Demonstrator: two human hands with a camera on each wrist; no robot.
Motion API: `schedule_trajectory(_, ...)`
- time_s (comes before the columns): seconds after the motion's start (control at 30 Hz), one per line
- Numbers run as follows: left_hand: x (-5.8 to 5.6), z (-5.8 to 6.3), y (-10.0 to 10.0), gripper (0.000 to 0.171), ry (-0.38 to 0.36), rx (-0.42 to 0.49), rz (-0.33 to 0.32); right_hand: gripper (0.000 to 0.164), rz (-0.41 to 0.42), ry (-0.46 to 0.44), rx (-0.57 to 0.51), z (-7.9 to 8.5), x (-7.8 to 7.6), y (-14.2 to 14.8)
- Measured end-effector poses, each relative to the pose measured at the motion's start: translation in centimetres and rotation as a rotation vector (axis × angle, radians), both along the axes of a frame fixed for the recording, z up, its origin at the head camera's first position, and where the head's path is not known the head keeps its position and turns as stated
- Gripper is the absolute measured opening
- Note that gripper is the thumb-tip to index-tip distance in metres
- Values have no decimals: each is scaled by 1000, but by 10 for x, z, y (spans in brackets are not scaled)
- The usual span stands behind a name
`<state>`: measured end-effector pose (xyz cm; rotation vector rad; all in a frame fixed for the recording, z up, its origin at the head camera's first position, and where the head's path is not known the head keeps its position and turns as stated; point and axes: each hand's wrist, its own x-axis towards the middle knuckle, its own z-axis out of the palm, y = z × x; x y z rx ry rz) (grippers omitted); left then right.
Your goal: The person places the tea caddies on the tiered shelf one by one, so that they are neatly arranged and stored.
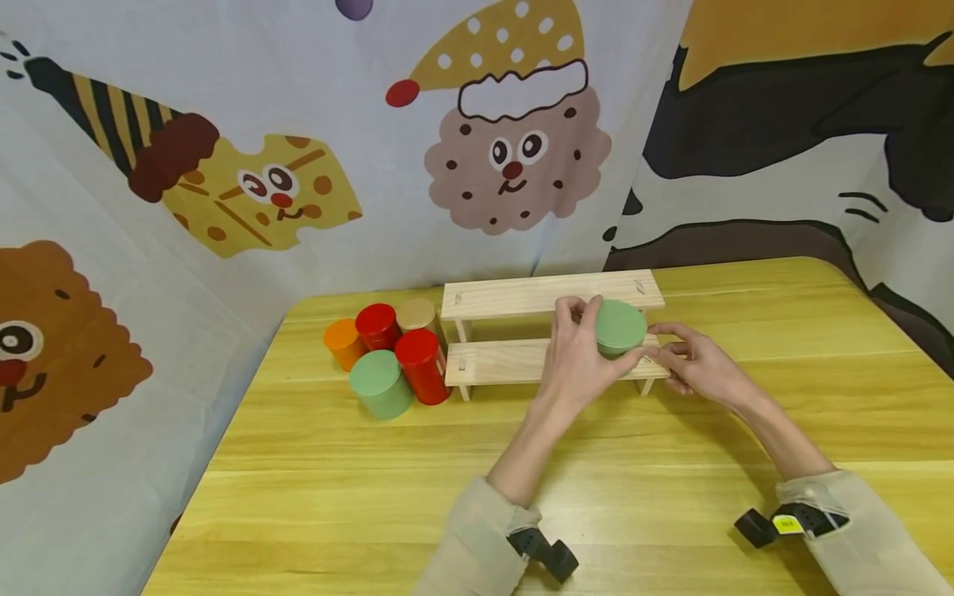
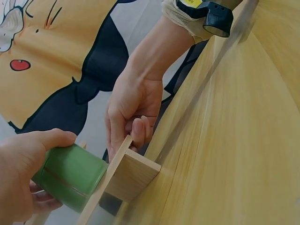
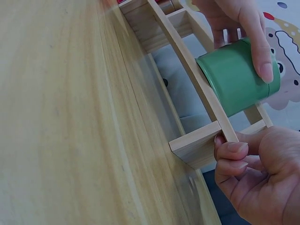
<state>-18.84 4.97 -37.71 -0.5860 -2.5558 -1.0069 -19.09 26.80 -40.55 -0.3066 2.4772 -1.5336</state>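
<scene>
printed cloth behind a wooden table, a green canister on the lower shelf

a pale cloth (image 1: 283,50) with cartoon figures hangs behind the table (image 1: 633,480); among them are a yellow cheese (image 1: 257,199) in a striped hat and a pinkish cookie (image 1: 522,199) in a dotted cap. the table top is yellowish wood with visible grain. near its back edge stands a small two-step wooden rack, with an upper shelf (image 1: 522,295) behind and a lower shelf (image 1: 499,362) in front.

the green canister (image 1: 621,325) is at the right end of the lower shelf, its base touching the board. the left hand (image 1: 581,356) grips it from the side, thumb against one side of the wall and fingers curled round the other. the right hand (image 1: 699,364) is just beside it, thumb and fingers bent and pinching the end of the lower shelf.

at the rack's left end five more canisters stand close together: an orange canister (image 1: 344,343), a short red canister (image 1: 378,325), a beige canister (image 1: 419,316), a taller red canister (image 1: 422,364) and, in front, another green canister (image 1: 382,383). both forearms wear light sleeves (image 1: 477,542), with a small black camera (image 1: 551,560) strapped at each wrist.
</scene>
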Motion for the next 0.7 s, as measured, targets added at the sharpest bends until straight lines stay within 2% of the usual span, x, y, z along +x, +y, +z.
schedule_trajectory(0.37, 1, 0, 4, 87, -30, 10, 11, 55, -1, -12, -12, 0, 1, 1)
schedule_trajectory(0.53, 4, 4, 4, 93, -58, -2, 16, 52, 7, -9, -15, -1, 1, 2)
schedule_trajectory(0.7, 8, 10, 2, 101, -40, -49, 10, 49, 2, -5, -19, -2, 1, 2)
